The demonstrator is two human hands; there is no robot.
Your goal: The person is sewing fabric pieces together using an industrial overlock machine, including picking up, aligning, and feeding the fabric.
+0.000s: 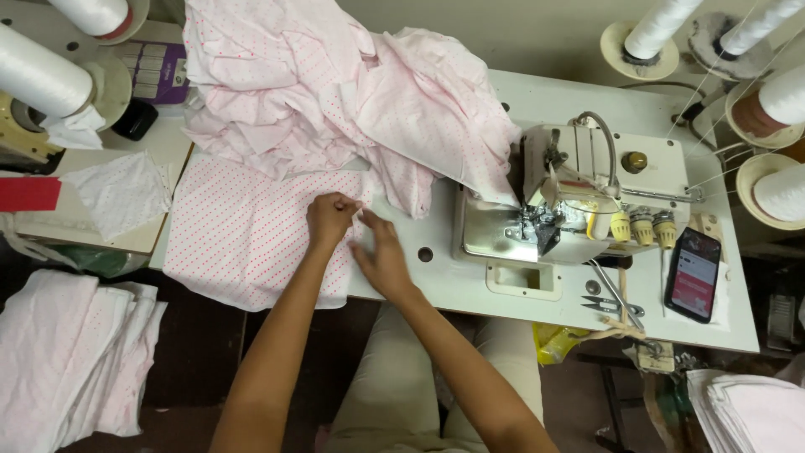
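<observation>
Head view looked down on a white sewing table (pixel 470 289) where both hands met at the right edge of a flat pink-dotted fabric piece (pixel 243 235). Left hand (pixel 329 218) was curled, fingertips pinching that edge. Right hand (pixel 381 256) lay flat beside it, fingers together, pressing the cloth. Behind them sat a heaped pile of dotted fabric (pixel 335 92); an overlock machine (pixel 570 201) stood to the right.

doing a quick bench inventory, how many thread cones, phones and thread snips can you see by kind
white thread cones: 6
phone: 1
thread snips: 1
total: 8
</observation>
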